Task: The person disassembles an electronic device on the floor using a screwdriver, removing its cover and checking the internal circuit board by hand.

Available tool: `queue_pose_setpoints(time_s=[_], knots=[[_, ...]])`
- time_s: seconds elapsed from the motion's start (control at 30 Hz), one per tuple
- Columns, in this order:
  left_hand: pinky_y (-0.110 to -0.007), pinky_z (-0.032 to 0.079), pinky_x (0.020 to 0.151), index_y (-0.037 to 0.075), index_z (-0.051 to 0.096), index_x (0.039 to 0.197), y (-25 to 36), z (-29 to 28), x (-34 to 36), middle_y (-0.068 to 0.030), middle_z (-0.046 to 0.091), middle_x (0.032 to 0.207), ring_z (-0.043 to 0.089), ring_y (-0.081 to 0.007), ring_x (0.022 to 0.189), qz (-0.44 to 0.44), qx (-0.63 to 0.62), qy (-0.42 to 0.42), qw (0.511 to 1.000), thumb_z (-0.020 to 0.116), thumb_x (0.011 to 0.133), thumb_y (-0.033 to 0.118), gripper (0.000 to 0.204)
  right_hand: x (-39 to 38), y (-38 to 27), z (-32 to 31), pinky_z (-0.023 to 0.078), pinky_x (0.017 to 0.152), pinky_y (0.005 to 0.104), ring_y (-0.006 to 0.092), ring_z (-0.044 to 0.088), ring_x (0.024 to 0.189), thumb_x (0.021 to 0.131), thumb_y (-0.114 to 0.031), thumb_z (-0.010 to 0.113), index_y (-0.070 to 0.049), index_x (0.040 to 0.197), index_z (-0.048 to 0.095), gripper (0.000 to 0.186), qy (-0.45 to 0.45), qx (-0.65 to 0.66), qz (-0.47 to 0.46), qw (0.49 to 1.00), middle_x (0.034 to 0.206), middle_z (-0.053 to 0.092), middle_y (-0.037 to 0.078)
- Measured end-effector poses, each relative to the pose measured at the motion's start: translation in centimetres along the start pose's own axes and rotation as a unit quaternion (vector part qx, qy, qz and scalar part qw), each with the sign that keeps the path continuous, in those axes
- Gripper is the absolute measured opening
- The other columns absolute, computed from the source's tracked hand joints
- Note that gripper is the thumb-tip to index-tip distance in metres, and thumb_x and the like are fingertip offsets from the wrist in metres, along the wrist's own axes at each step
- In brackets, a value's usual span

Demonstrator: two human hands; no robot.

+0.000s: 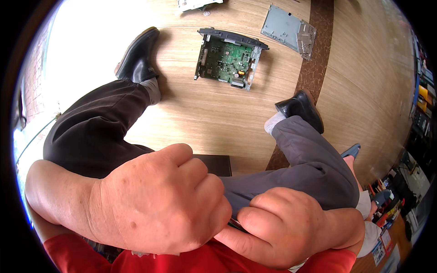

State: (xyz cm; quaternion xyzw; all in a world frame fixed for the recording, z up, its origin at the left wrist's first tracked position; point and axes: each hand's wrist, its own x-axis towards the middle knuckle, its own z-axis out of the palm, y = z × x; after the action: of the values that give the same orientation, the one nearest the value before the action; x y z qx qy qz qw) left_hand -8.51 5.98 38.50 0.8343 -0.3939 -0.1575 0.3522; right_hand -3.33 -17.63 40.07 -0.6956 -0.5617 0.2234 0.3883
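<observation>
My left hand point(166, 200) is closed in a fist, back of the hand upward, in front of my red shirt. Close against it, my right hand point(284, 225) is closed too, its fingers curled inward. Between them shows a thin sliver of a dark thing with a reddish edge point(235, 223); the rest is hidden behind my fingers, so its kind cannot be told. Farther off on the floor lies an opened electronic unit point(227, 61) with a green circuit board, metal side walls and a dark front panel. Neither hand touches it.
A grey metal cover plate point(284, 29) lies at the far right, and a whitish part point(198, 4) at the far edge. My black shoes point(139, 57) flank the floor area. A flat black thing point(216, 164) sits between my legs. Another person's sandalled foot point(351, 154) is at right, near cluttered shelves.
</observation>
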Motion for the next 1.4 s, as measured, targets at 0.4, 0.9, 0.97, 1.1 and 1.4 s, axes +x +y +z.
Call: queue_pose_setpoints(time_s=[0.4, 0.9, 0.97, 1.1, 1.4], knots=[[-0.031, 0.041, 0.051, 0.005, 0.052, 0.068, 0.3, -0.2, 0.1, -0.0016, 0.043, 0.063, 0.047, -0.0163, 0.055, -0.019, 0.003, -0.016, 1.000, 0.068, 0.067, 0.031, 0.030, -0.3, 0.2, 0.2, 0.040, 0.049, 0.0291, 0.0165, 0.048, 0.059, 0.084, -0.016, 0.071, -0.009, 0.097, 0.074, 0.015, -0.003, 0.001, 0.010, 1.000, 0.070, 0.045, 0.000], [-0.032, 0.042, 0.052, 0.005, 0.051, 0.068, 0.2, 0.1, 0.0, -0.0019, 0.041, 0.063, 0.047, -0.0181, 0.056, -0.002, -0.010, 0.001, 1.000, 0.065, 0.065, 0.035, 0.033, -0.7, 0.8, 0.1, 0.044, 0.053, 0.0310, 0.0193, 0.052, 0.062, 0.082, -0.014, 0.068, -0.013, 0.104, 0.074, 0.023, 0.009, -0.031, -0.048, 0.998, 0.073, 0.048, 0.001], [-0.032, 0.042, 0.052, 0.005, 0.051, 0.068, 0.1, 0.2, 0.0, -0.0018, 0.041, 0.063, 0.047, -0.0181, 0.056, 0.006, -0.016, 0.010, 1.000, 0.065, 0.064, 0.035, 0.033, -0.7, 0.7, 0.2, 0.044, 0.054, 0.0314, 0.0199, 0.052, 0.063, 0.082, -0.014, 0.068, -0.013, 0.104, 0.074, 0.023, 0.014, -0.025, -0.050, 0.998, 0.073, 0.048, 0.002], [-0.032, 0.042, 0.051, 0.006, 0.050, 0.066, 0.4, 0.4, 0.2, -0.0016, 0.039, 0.063, 0.046, -0.0177, 0.054, 0.005, -0.030, 0.048, 0.998, 0.065, 0.061, 0.028, 0.027, -0.7, 0.7, 0.4, 0.044, 0.053, 0.0330, 0.0218, 0.054, 0.064, 0.080, -0.013, 0.070, -0.011, 0.103, 0.072, 0.023, 0.065, 0.009, -0.062, 0.996, 0.076, 0.051, 0.004], [-0.032, 0.047, 0.053, 0.007, 0.049, 0.063, 0.6, -0.2, 1.3, -0.0012, 0.038, 0.062, 0.046, -0.0176, 0.053, 0.027, -0.088, 0.101, 0.991, 0.065, 0.061, 0.020, 0.020, -0.5, 0.5, 0.5, 0.040, 0.049, 0.0331, 0.0224, 0.051, 0.061, 0.081, -0.012, 0.075, -0.008, 0.095, 0.072, 0.014, 0.115, 0.033, -0.081, 0.990, 0.076, 0.053, 0.005]])
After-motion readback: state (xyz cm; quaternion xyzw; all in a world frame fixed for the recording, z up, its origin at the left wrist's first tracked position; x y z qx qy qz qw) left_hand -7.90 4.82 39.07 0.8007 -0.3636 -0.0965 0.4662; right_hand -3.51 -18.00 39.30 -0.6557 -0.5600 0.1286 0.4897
